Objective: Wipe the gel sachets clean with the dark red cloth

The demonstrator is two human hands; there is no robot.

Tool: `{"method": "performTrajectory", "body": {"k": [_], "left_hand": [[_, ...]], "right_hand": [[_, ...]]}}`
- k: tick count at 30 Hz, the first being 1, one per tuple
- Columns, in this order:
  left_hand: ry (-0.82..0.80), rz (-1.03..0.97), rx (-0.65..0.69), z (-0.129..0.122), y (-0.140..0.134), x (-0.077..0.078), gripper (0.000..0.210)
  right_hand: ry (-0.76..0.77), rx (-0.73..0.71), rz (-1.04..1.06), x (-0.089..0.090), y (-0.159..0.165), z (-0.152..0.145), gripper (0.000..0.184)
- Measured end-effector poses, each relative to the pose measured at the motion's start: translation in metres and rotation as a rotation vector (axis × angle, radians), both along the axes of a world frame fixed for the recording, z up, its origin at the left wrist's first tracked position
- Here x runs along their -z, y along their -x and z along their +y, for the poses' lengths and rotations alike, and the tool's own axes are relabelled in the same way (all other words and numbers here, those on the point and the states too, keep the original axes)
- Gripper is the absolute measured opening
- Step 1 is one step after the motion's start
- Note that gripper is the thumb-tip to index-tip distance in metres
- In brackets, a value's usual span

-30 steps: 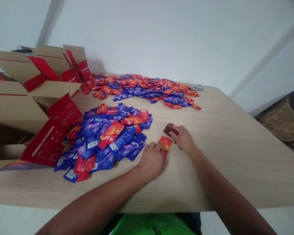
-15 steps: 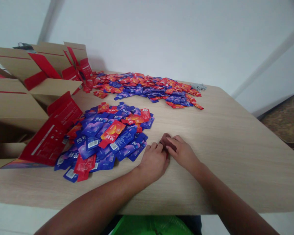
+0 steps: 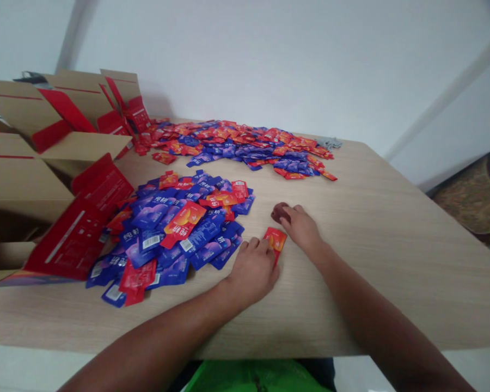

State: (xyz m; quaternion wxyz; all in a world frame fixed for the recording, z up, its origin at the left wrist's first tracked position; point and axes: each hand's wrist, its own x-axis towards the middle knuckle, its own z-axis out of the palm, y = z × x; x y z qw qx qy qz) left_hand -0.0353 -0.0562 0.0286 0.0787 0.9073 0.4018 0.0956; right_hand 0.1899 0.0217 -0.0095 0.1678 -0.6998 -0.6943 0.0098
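Observation:
My left hand (image 3: 253,270) rests on the table with its fingers curled over the lower part of a small red-and-orange packet (image 3: 274,237), whose top end shows. Up and to the right of that packet, my right hand (image 3: 304,231) grips a small, dark reddish-brown rounded object (image 3: 280,213) between thumb and fingers. What kind of object it is I cannot make out. Left of my left hand lies a loose heap of blue and red flat packets (image 3: 200,239), some with barcodes showing.
Open cardboard boxes (image 3: 20,179) with raised flaps crowd the left side, and a red printed flap (image 3: 71,239) leans toward the heap. Along the wall stretches a long pile of red and blue packets (image 3: 237,144). A grey crumpled item (image 3: 330,142) lies at its right end.
My right hand has moved up, away from my left hand, carrying the brown object off the packet. The packet's red-and-orange top is now exposed. My left hand has barely moved.

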Motion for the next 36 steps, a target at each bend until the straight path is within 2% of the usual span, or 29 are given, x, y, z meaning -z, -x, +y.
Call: {"method": "performTrajectory", "body": {"k": [3,5,9,12,15,20,24,27,31,36], "left_hand": [[0.032,-0.07,-0.046,0.008,0.005,0.003,0.032],[0.049,-0.114,-0.101,0.015,0.007,0.006,0.033],[0.102,-0.127,-0.174,0.024,0.003,0.009,0.051],[0.169,-0.093,-0.19,0.025,-0.003,0.008,0.054],[0.247,-0.111,-0.23,0.027,-0.006,0.008,0.045],[0.256,-0.292,-0.237,0.038,0.001,0.015,0.007],[0.115,-0.394,-0.227,0.042,0.009,0.015,0.012],[0.036,-0.285,-0.19,0.036,0.01,0.012,0.02],[0.025,-0.071,-0.083,0.02,0.003,0.009,0.026],[0.04,-0.016,-0.046,0.011,-0.002,0.008,0.035]], "right_hand": [[-0.094,0.1,0.12,0.008,-0.008,0.015,0.043],[-0.161,0.113,0.219,0.015,-0.013,0.021,0.045],[-0.216,0.022,0.395,0.021,-0.023,0.021,0.047],[-0.225,-0.006,0.499,0.021,-0.026,0.019,0.049],[-0.232,-0.018,0.543,0.02,-0.027,0.018,0.049],[-0.213,-0.041,0.603,0.021,-0.028,0.018,0.048],[-0.188,-0.002,0.726,0.018,-0.03,0.017,0.049],[-0.19,0.016,0.848,0.013,-0.03,0.015,0.049],[-0.194,0.022,0.931,0.009,-0.03,0.014,0.049],[-0.189,0.009,0.915,0.01,-0.031,0.014,0.048]]}}
